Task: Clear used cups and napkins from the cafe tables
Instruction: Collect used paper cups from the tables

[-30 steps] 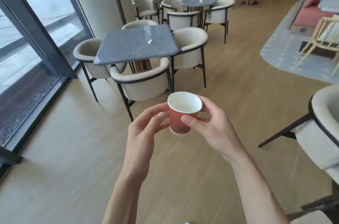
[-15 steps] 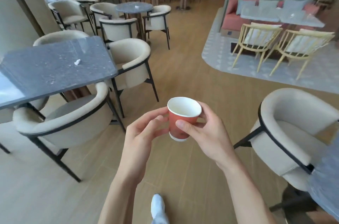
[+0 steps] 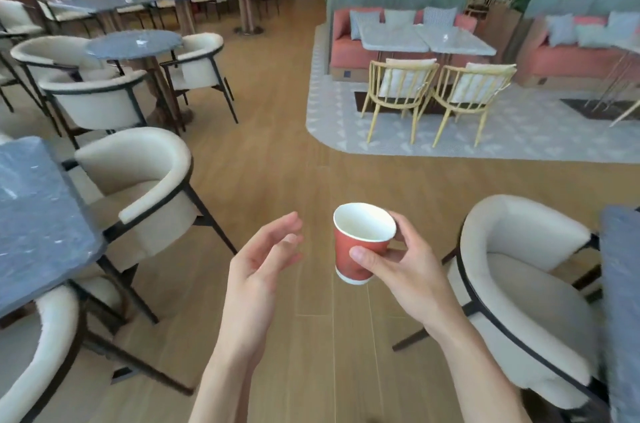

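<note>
The right hand (image 3: 412, 270) grips a red paper cup with a white rim and white base band (image 3: 360, 246). Its thumb lies across the near side of the cup's wall, about halfway down, and the other fingers (image 3: 403, 227) curl round the far side, just under the rim. The cup stands nearly upright in that grip, tilted slightly, with its open mouth facing up towards the camera; the white inside shows no contents that can be made out. The base of the cup hangs free below the thumb, above the wooden plank floor (image 3: 277, 180).

The left hand (image 3: 266, 260) is beside the cup, to the left of the right hand's thumb and apart from the cup wall, touching nothing. Its palm is turned inward towards the cup, and its fingers are loosely extended and slightly bent, holding nothing. Their tips look blurred.

Beyond the left hand's fingertips, further left, stands a cream upholstered tub chair with a black metal frame (image 3: 138, 187), drawn up to a dark grey speckled stone table (image 3: 38, 214). To the right of the right hand's knuckles is a second cream tub chair (image 3: 519, 284), with the edge of another grey stone table (image 3: 621, 284) beyond it. Past the cup, far off, is a pale grey patterned rug (image 3: 450, 135) bearing two yellow wooden spindle chairs (image 3: 436, 90).
</note>
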